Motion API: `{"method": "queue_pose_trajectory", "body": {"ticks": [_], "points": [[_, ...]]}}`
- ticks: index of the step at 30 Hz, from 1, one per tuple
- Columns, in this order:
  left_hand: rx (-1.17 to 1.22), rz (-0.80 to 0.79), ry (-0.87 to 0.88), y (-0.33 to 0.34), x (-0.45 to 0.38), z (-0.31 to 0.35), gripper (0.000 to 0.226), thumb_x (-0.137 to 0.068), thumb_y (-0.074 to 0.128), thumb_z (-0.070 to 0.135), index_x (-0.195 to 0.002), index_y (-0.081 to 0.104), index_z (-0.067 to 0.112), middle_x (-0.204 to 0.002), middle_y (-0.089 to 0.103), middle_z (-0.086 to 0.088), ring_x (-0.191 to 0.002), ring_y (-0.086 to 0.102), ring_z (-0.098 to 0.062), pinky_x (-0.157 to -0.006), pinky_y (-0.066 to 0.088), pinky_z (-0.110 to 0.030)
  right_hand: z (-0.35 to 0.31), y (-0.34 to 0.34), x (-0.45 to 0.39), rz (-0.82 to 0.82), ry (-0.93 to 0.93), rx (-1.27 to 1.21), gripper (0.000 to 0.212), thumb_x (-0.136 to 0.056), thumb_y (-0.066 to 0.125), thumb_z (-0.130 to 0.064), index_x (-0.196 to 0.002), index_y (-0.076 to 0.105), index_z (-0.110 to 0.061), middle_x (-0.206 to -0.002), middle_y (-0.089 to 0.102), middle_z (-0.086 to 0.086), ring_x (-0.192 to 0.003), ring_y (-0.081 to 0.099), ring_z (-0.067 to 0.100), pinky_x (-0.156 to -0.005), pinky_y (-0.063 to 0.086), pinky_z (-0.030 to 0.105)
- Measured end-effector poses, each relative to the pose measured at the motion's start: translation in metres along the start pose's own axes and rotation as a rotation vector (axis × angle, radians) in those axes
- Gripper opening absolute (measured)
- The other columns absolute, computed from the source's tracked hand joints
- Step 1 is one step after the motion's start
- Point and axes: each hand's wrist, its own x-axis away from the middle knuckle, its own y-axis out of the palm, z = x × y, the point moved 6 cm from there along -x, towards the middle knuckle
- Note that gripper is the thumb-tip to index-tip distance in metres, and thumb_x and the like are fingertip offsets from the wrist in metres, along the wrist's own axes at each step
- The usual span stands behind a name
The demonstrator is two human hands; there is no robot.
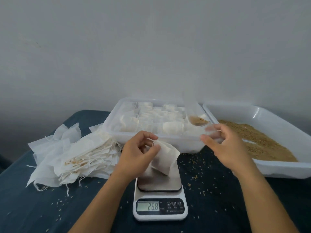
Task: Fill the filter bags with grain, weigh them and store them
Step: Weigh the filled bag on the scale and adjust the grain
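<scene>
On the tabletop (33, 207), the scale (159, 207) reads 26.8. Above its platform, the left hand (134, 153) pinches a filled filter bag (164, 158) by its drawstring top, long axis slanting down-right. The right hand (225, 145) hovers, fingers loosely curled. Beyond sit the bag container (151, 140) and grain tray (277, 167).

The table (33, 207) is dark blue, speckled with pale tan grains. The stack of empty bags (70, 153) is white with off-white strings. The bag (165, 158) in the left hand (136, 153) is white. The scale (159, 204) is white with a silver plate and a black panel with a grey-green display. The box (151, 140) is clear. The tray (277, 167) is white, its grain (262, 142) golden brown. The wall (151, 47) is pale grey.
</scene>
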Motion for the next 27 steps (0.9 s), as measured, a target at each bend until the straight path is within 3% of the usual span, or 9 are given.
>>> {"method": "queue_pose_trajectory", "body": {"ticks": [2,5,9,14,16,18,21,24,27], "points": [[0.015,0.002,0.024,0.0,0.001,0.004,0.019,-0.087,0.078,0.022,-0.097,0.07,0.036,-0.079,0.069,0.016,-0.061,0.051,-0.001,-0.061,0.046,-0.014,0.01,-0.025,-0.012,0.062,0.036,0.109,0.039,-0.091,0.067,-0.052,-0.125,0.056,-0.036,-0.096,0.059,-0.023,-0.084,0.056,-0.001,-0.073,0.05,0.036],[0.03,-0.002,0.051,0.0,0.002,0.008,0.019,-0.083,0.074,0.032,-0.099,0.068,0.041,-0.083,0.069,0.015,-0.062,0.052,0.0,-0.061,0.047,-0.016,0.038,-0.066,-0.033,0.123,0.138,0.477,0.039,-0.101,0.06,-0.043,-0.133,0.057,-0.021,-0.097,0.06,-0.001,-0.073,0.047,0.014,-0.067,0.037,0.036],[0.041,0.0,0.073,0.001,0.003,0.01,0.021,-0.081,0.073,0.042,-0.101,0.066,0.045,-0.087,0.069,0.014,-0.065,0.054,-0.001,-0.062,0.049,-0.019,0.082,-0.09,-0.058,-0.078,0.334,0.838,0.033,-0.102,0.057,-0.032,-0.127,0.066,-0.011,-0.109,0.068,0.013,-0.089,0.059,0.03,-0.075,0.043,0.035],[0.036,0.022,0.101,0.001,0.005,0.012,0.02,-0.083,0.073,0.041,-0.101,0.066,0.044,-0.088,0.069,0.012,-0.063,0.053,-0.002,-0.061,0.047,-0.016,0.095,-0.075,-0.063,-0.292,0.375,0.968,0.024,-0.101,0.059,-0.033,-0.108,0.075,-0.017,-0.106,0.07,0.002,-0.088,0.062,0.019,-0.074,0.046,0.03],[0.054,0.045,0.099,-0.001,0.005,0.013,0.019,-0.082,0.073,0.039,-0.099,0.066,0.044,-0.087,0.069,0.013,-0.061,0.051,-0.002,-0.06,0.046,-0.016,0.093,-0.068,-0.062,-0.306,0.374,0.94,0.024,-0.1,0.06,-0.031,-0.114,0.074,-0.017,-0.103,0.069,0.0,-0.089,0.062,0.017,-0.077,0.047,0.03],[0.07,0.066,0.091,-0.003,0.004,0.014,0.019,-0.08,0.072,0.041,-0.098,0.065,0.044,-0.085,0.069,0.015,-0.06,0.05,-0.002,-0.059,0.046,-0.016,0.083,-0.063,-0.057,-0.296,0.378,0.902,0.03,-0.103,0.057,-0.033,-0.127,0.068,-0.018,-0.118,0.068,0.001,-0.099,0.063,0.019,-0.082,0.047,0.031],[0.084,0.083,0.078,-0.004,0.004,0.014,0.018,-0.079,0.071,0.042,-0.096,0.065,0.045,-0.084,0.069,0.015,-0.059,0.049,-0.004,-0.059,0.046,-0.017,0.044,-0.056,-0.05,-0.118,0.227,0.737,0.034,-0.104,0.054,-0.039,-0.131,0.062,-0.021,-0.117,0.067,0.003,-0.09,0.059,0.019,-0.079,0.046,0.035],[0.067,0.093,0.073,-0.004,0.004,0.014,0.018,-0.081,0.072,0.038,-0.096,0.065,0.045,-0.085,0.069,0.013,-0.058,0.049,-0.004,-0.059,0.045,-0.016,-0.031,-0.041,-0.024,0.067,-0.186,0.418,0.013,-0.098,0.06,-0.041,-0.109,0.066,-0.035,-0.112,0.067,-0.009,-0.087,0.06,0.006,-0.074,0.046,0.027],[0.059,0.115,0.075,-0.005,0.004,0.014,0.019,-0.081,0.073,0.035,-0.096,0.065,0.044,-0.083,0.069,0.013,-0.057,0.048,-0.003,-0.058,0.044,-0.015,-0.094,-0.005,0.011,-0.143,-0.441,0.249,0.016,-0.091,0.06,-0.057,-0.104,0.063,-0.049,-0.116,0.06,-0.032,-0.103,0.058,-0.011,-0.071,0.048,0.013]]}}
